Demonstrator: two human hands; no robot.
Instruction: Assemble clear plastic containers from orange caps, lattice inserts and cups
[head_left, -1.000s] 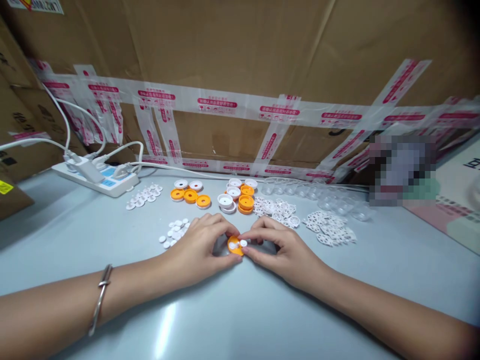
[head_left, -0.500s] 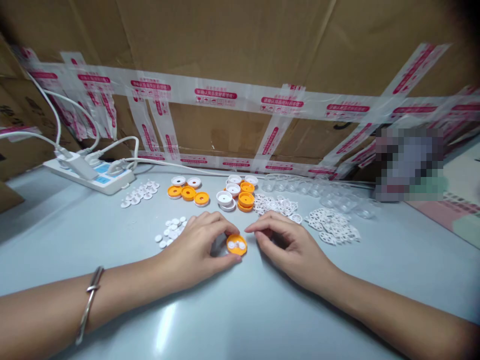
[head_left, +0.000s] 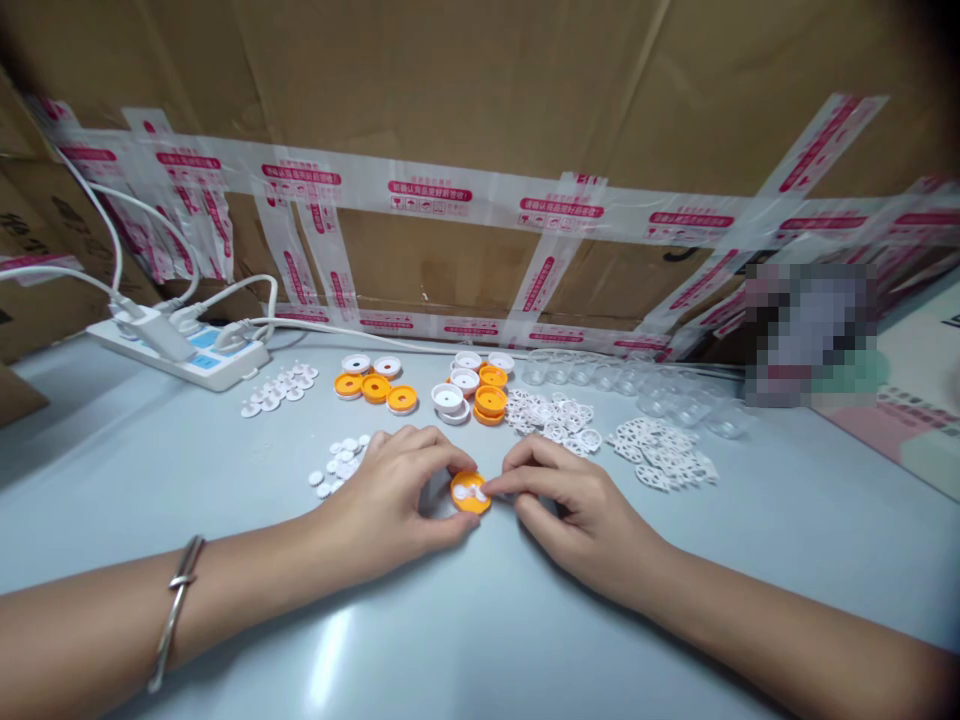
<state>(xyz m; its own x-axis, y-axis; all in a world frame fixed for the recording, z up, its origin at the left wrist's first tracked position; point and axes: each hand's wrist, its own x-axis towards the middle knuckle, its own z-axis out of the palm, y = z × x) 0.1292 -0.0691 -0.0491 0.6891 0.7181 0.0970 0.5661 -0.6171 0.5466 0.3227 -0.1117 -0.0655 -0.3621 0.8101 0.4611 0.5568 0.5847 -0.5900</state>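
An orange round plastic cup (head_left: 470, 507) sits on the table between my hands, its open side up. Thumb and fingers of my left hand (head_left: 409, 487) grip its rim from the left. Inside the cup lie small white gears (head_left: 466, 492). From the right, my right hand (head_left: 581, 497) reaches in with its index finger stretched out, the tip at the right-hand gear. Its other fingers are bent, and I see nothing held in them. Partly behind my left wrist is a pile of small white gears (head_left: 341, 463).
Orange and white round cups (head_left: 376, 388) stand behind my hands, some stacked (head_left: 490, 402). White openwork pieces (head_left: 664, 453) lie in piles at right, near clear plastic domes (head_left: 660, 400). White pegged discs (head_left: 281, 388) and a power strip (head_left: 225, 370) are left; taped cardboard (head_left: 465, 270) walls the back.
My right hand's index finger has moved left, from beside the orange cup onto the gears in it. The right-hand gear has shifted slightly. My left hand keeps its grip.
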